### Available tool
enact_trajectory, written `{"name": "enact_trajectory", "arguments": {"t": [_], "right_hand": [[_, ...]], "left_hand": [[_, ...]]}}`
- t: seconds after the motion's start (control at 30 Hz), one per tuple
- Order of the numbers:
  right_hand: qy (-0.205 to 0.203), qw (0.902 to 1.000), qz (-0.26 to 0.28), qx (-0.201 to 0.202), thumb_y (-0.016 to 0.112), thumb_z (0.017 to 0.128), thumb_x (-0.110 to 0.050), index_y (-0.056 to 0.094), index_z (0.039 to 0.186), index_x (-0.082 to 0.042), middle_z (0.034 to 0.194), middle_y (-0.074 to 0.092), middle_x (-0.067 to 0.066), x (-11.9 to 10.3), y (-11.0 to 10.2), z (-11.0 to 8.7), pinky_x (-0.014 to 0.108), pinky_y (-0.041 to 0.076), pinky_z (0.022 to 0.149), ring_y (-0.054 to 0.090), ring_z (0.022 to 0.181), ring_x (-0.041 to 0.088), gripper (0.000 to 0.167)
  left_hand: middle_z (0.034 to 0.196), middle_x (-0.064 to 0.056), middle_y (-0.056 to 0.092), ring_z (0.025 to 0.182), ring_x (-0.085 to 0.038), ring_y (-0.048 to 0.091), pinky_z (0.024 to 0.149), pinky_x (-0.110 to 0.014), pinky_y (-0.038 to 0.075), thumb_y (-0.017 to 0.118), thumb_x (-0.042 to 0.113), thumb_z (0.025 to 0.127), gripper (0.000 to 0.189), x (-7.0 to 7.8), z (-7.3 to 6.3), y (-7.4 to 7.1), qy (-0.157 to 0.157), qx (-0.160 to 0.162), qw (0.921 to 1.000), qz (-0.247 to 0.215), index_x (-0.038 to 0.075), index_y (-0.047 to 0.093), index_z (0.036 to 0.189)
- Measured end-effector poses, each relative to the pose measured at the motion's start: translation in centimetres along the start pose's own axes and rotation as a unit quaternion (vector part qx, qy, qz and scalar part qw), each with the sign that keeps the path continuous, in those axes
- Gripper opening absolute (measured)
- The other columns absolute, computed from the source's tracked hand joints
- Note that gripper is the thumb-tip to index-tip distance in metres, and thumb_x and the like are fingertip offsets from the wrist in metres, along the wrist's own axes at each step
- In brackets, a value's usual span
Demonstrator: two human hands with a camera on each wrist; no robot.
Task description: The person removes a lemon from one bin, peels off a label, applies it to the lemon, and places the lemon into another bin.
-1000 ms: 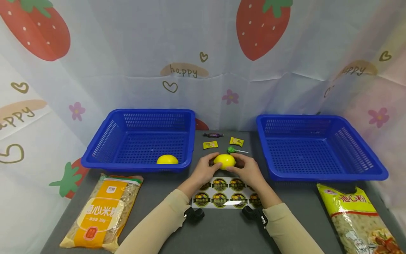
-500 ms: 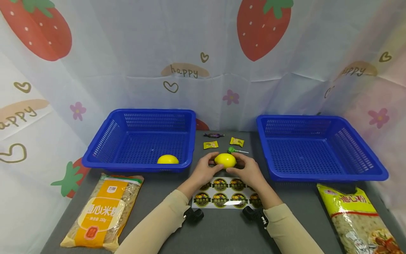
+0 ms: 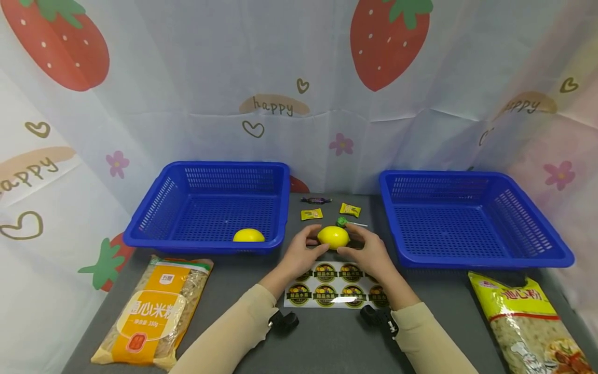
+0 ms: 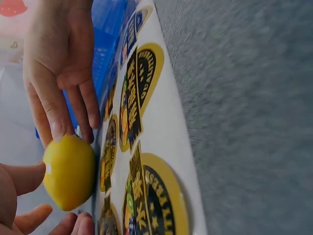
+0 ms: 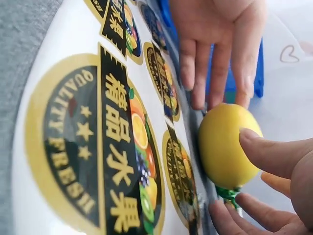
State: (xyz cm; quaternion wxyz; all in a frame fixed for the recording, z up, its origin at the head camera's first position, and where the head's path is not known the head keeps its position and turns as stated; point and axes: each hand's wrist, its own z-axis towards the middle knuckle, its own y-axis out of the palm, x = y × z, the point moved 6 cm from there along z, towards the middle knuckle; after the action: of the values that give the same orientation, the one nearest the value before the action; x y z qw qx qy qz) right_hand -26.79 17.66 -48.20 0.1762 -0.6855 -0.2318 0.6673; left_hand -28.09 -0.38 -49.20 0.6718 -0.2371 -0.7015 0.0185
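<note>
A yellow lemon (image 3: 333, 238) sits between the two hands just behind the sticker sheet. My left hand (image 3: 300, 253) holds its left side and my right hand (image 3: 369, 253) its right, thumbs toward me and fingers behind. In the left wrist view the right hand's fingertips meet one end of the lemon (image 4: 71, 171), while the left thumb (image 4: 27, 178) lies at its side. In the right wrist view the right thumb (image 5: 259, 147) overlaps the lemon (image 5: 227, 147). The white sheet of round fruit stickers (image 3: 337, 284) lies flat below, partly covered by the hands.
A blue basket (image 3: 205, 244) at the left has another lemon (image 3: 249, 235) inside; a second blue basket (image 3: 486, 261) stands right. Behind the hands lie a green lollipop (image 3: 342, 222), yellow-wrapped candies (image 3: 311, 214) and a purple-wrapped candy (image 3: 316, 200). Food bags (image 3: 154, 314) flank the front.
The whole head view has shifted very slightly. Both hands stay around the lemon, with hardly any movement of fingers or fruit.
</note>
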Motion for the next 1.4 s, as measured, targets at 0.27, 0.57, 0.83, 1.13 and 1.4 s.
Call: {"name": "enact_trajectory", "arguments": {"t": [0.27, 0.57, 0.83, 1.13, 1.4], "right_hand": [[-0.023, 0.9990, -0.005, 0.037, 0.080, 0.089, -0.023, 0.046, 0.151, -0.013, 0.150, 0.051, 0.015, -0.3, -0.9, -2.9, 0.048, 0.052, 0.102, 0.049, 0.137, 0.034, 0.072], [-0.047, 0.9970, -0.055, 0.027, 0.080, 0.088, -0.026, 0.062, 0.135, -0.011, 0.132, 0.065, 0.013, -1.1, 0.3, -4.9, 0.050, 0.054, 0.095, 0.063, 0.118, 0.031, 0.052], [-0.075, 0.9798, -0.183, -0.031, 0.081, 0.086, -0.029, 0.067, 0.131, -0.011, 0.138, 0.060, 0.014, -2.2, 3.2, -4.8, 0.061, 0.043, 0.105, 0.048, 0.132, 0.041, 0.050], [-0.083, 0.9718, -0.221, 0.003, 0.081, 0.087, -0.027, 0.068, 0.128, -0.013, 0.118, 0.064, 0.011, -2.6, 4.0, -4.7, 0.052, 0.048, 0.094, 0.055, 0.113, 0.033, 0.046], [-0.083, 0.9705, -0.226, -0.004, 0.079, 0.088, -0.033, 0.072, 0.122, -0.012, 0.107, 0.062, 0.008, -2.6, 4.7, -4.6, 0.043, 0.046, 0.082, 0.051, 0.094, 0.024, 0.040]], "left_hand": [[0.138, -0.018, 0.057, 0.129, -0.033, 0.054, 0.105, -0.050, 0.046, 0.067, 0.015, 0.098, 0.053, 0.8, -3.4, -1.0, 0.056, 0.017, 0.9932, 0.100, 0.010, 0.049, 0.147], [0.143, -0.016, 0.054, 0.135, -0.038, 0.046, 0.112, -0.056, 0.038, 0.070, 0.013, 0.094, 0.052, 0.6, -5.9, -1.2, 0.058, 0.026, 0.9819, 0.178, 0.012, 0.055, 0.144], [0.148, -0.017, 0.046, 0.143, -0.039, 0.033, 0.114, -0.057, 0.034, 0.073, 0.010, 0.091, 0.068, -0.2, -6.4, -0.9, 0.047, -0.023, 0.9733, 0.224, 0.016, 0.045, 0.152], [0.144, -0.017, 0.051, 0.141, -0.041, 0.035, 0.114, -0.056, 0.035, 0.071, -0.001, 0.088, 0.064, -0.6, -6.6, -1.1, 0.059, -0.024, 0.9694, 0.237, 0.009, 0.050, 0.147], [0.138, -0.014, 0.056, 0.137, -0.037, 0.040, 0.111, -0.052, 0.040, 0.070, -0.011, 0.080, 0.065, -0.9, -7.0, -1.2, 0.055, -0.013, 0.9725, 0.226, 0.010, 0.057, 0.141]]}}
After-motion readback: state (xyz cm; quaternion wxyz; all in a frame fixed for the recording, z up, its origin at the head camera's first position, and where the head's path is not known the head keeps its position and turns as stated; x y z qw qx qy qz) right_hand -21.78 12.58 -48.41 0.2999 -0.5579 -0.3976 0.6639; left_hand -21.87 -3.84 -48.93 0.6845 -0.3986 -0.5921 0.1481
